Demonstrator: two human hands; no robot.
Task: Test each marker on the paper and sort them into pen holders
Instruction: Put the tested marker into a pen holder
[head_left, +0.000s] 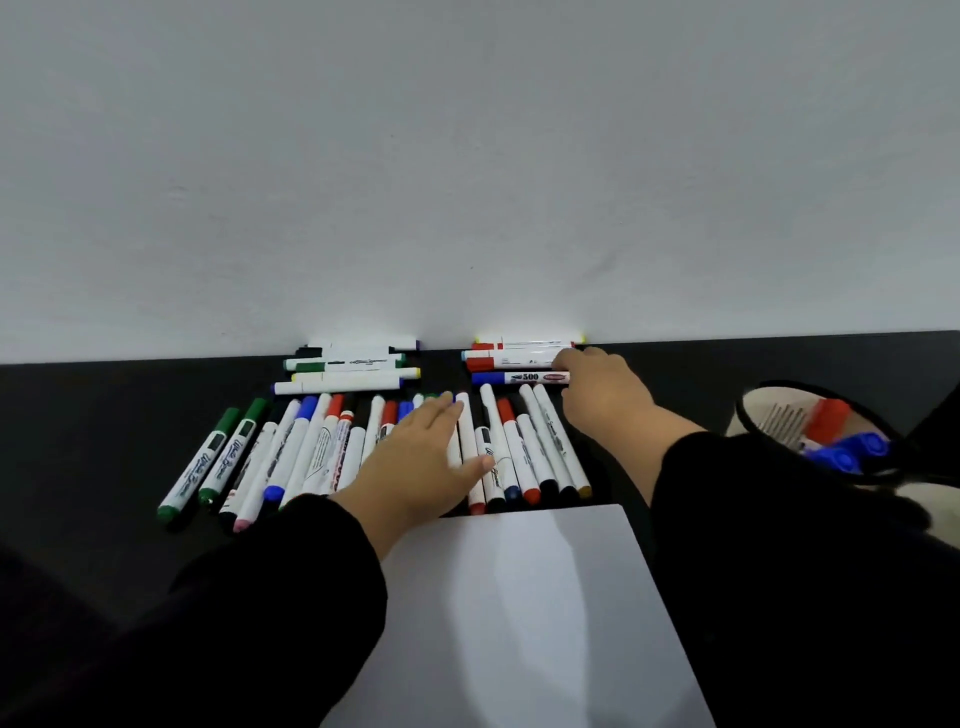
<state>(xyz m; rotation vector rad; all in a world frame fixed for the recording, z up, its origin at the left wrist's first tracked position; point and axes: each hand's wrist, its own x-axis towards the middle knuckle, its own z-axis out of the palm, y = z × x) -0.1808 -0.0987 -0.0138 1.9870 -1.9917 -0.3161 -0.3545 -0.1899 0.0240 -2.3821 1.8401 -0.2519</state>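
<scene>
Markers, main row (524, 447): white-barrelled, caps in green, blue, red, black, pink and yellow, laid side by side on the black worktop (93, 415), barrels running away from the person. The row extends to both sides of the left hand (415, 462); two green-capped ones lie at the far end, well to that hand's left.

Left hand: fingers straight and together, thumb spread to the side, lying flat on top of the middle of the row, pressing on several barrels, gripping none.

Markers, right rear group (511, 361): three or four lying crosswise against the wall, red caps on the rear ones, a blue cap on the front one marked "500". These lie just left of the right hand (602, 395).

Right hand: knuckles up, fingers curled down at the end of the rear group, touching the barrel ends. Whether it pinches a marker cannot be told; the fingertips are hidden.

Markers, left rear group (348, 366): about four lying crosswise, beyond the left hand and near the wall; green, yellow and dark caps.

Paper (519, 613): a white sheet, blank where visible, lying between the two black sleeves, nearer the person than both hands, its far edge just beside the row's ends.

Pen holder (779, 415): black-rimmed, to the right of the right forearm, holding a red-capped and several blue-capped markers.

Wall (467, 156): plain white, behind the worktop.
</scene>
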